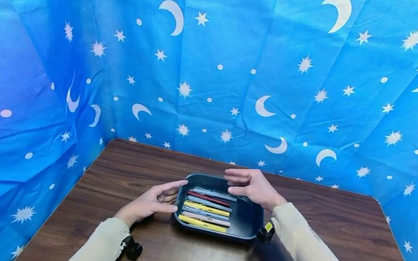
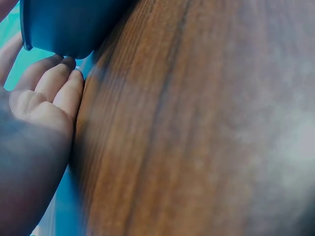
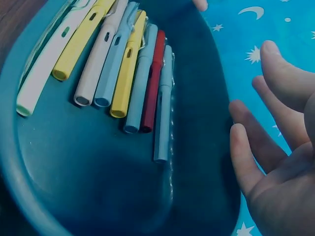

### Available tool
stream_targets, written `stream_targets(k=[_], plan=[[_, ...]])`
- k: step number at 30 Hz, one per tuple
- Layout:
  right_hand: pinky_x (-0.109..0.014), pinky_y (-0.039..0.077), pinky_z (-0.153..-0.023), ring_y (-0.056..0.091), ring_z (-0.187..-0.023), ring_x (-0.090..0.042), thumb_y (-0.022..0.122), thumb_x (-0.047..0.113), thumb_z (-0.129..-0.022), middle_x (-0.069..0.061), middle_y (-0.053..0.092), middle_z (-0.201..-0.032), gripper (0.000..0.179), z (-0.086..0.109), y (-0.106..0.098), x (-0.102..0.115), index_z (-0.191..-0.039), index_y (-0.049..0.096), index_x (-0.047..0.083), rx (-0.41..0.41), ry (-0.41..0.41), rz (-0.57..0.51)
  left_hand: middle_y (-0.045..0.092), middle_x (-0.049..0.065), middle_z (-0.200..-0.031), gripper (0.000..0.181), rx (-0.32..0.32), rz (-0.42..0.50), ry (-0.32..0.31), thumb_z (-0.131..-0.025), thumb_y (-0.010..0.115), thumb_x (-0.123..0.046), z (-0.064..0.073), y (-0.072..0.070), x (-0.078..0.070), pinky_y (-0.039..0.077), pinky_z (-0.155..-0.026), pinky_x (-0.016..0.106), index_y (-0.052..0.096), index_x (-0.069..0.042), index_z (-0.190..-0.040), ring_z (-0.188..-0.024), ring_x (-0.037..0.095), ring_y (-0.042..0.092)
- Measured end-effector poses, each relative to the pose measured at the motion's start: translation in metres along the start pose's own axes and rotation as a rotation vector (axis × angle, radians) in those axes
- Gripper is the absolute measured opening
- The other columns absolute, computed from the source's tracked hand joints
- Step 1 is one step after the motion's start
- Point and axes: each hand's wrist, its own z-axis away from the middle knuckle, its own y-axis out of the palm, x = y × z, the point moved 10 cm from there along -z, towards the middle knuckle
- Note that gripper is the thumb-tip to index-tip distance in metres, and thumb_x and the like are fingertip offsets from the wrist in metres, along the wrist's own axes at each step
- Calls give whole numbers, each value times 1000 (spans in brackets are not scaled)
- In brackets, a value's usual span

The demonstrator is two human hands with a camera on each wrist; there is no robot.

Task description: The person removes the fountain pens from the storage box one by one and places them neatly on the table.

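A dark blue tray point(image 1: 246, 221) with rounded corners holds several pens in a row on its left side. Among them are a yellow pen point(image 1: 201, 224), a red pen point(image 1: 208, 198), and blue and pale pink ones; the right wrist view also has a whitish pen point(image 3: 47, 69) nearest the wall. My left hand point(image 1: 150, 199) is at the tray's left end, thumb and index finger spread at the rim, the other fingers loosely bent against its outer side. My right hand point(image 1: 253, 187) is over the far right rim, fingers extended and nothing between them.
The tray stands on a dark wood-grain table point(image 1: 186, 257). Blue cloth point(image 1: 217, 80) printed with moons and stars hangs behind and along both sides. A small black device point(image 1: 132, 248) is strapped at the left wrist, another point(image 1: 265, 234) at the right.
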Motion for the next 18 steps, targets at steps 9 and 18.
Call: stream_targets(k=[9,18], plan=[[-47,58,-103,61,-134,-38,73,1,-97,-23,65,-139,51,-4,9,-6,-146,60,0,53,8,27,32,13,-170,75,-8,53,-34,-98,71,-2,-2,-4,5,36,-122,43,38,-18,-164,-156,36,31],[-44,60,-99,63,-132,-35,76,-2,-94,-21,71,-130,46,-7,15,-14,-139,66,-3,44,36,118,35,14,-169,75,-21,77,-55,-98,72,-1,-2,-6,9,36,-122,42,40,-17,-163,-156,35,32]])
